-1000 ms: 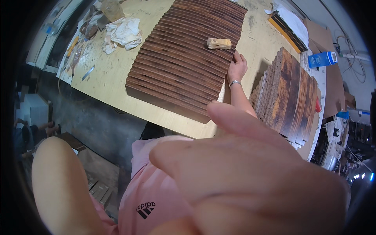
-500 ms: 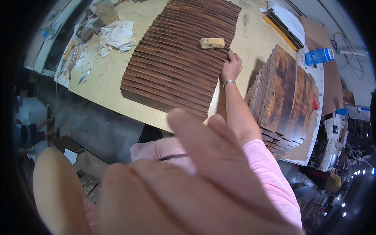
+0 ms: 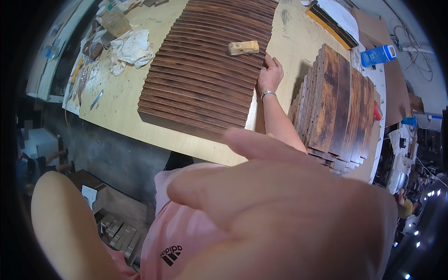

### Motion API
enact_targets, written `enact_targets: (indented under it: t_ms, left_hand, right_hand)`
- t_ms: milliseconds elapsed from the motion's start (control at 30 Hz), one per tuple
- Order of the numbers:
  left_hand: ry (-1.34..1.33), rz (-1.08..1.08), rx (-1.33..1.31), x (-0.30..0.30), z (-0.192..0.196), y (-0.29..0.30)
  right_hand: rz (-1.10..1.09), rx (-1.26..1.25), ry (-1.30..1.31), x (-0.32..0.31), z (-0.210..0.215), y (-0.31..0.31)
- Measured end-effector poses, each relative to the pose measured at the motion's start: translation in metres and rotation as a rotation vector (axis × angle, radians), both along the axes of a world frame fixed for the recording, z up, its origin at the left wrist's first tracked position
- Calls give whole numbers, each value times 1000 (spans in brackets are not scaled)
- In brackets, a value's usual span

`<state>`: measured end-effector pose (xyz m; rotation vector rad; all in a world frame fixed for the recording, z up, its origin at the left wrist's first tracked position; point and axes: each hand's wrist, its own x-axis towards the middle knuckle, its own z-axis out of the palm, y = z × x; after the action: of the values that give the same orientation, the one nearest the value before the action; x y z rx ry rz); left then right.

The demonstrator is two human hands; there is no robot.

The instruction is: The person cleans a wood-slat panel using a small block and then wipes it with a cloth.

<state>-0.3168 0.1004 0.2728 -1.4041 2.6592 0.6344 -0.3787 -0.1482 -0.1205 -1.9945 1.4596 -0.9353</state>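
My left hand (image 3: 289, 210) looms very large and blurred in front of the view, its fingers stretched out and nothing seen in them. My bent left arm (image 3: 65, 224) fills the lower left. At the right edge of a row of dark brown wooden slats (image 3: 200, 70), my right hand (image 3: 270, 74) rests with loosely bent fingers. It touches the slats' ends, and its fingertips are partly hidden. The slats lie side by side in a ridged block on the table. A small pale yellow block (image 3: 243, 48) lies on them, just above that hand.
A stack of brown boards (image 3: 333, 107) stands right of my right arm. Beyond are a black-and-yellow bar (image 3: 329, 25) and a blue container (image 3: 378, 56). White rags (image 3: 133, 49), a clear jar (image 3: 114, 21) and a thin blade (image 3: 96, 99) lie left on the pale table (image 3: 116, 112).
My left hand has shifted right and turned, uncovering more of my pink shirt. The whole view has tilted slightly. My right hand stays at the slats' edge.
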Motion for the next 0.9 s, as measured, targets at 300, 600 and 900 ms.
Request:
enact_targets:
  t_ms: [300, 600, 900]
  left_hand:
    - [-87, 213, 46, 51, -78, -53]
    - [-380, 442, 160, 92, -122, -87]
    - [-3, 717, -236, 153, -190, -122]
  right_hand:
    - [-65, 53, 17, -4, -3, -5]
    - [-32, 93, -6, 1, 14, 5]
    - [-81, 97, 5, 2, 12, 5]
